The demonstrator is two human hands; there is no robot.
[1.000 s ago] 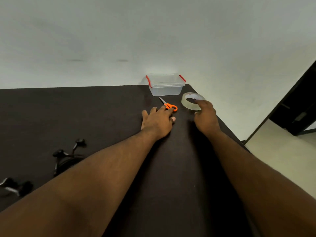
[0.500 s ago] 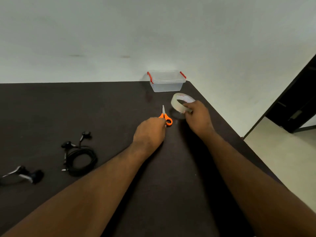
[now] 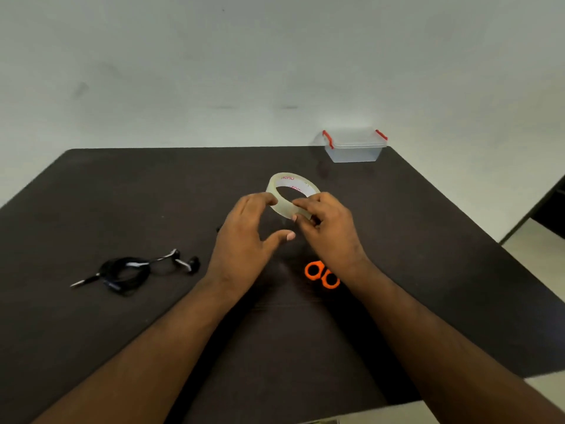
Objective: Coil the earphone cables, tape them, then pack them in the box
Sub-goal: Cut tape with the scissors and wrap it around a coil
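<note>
A clear tape roll [image 3: 292, 192] is held above the dark bench [image 3: 428, 270], tilted so its red-printed core is seen. It is pinched at its near right edge by the right hand [image 3: 328, 228], whose fingers are curled round the rim. The left hand [image 3: 244, 240] is laid against the roll's left side, fingertips touching it, thumb spread apart below. Nearer than the tape roll, partly hidden by the right wrist, orange scissor handles [image 3: 322, 275] are seen on the bench. Left of the tape roll, well apart, a coiled black earphone cable [image 3: 127, 272] is laid. Beyond the tape roll to the right, at the far bench edge, a clear box [image 3: 354, 146] with red clips is placed.
</note>
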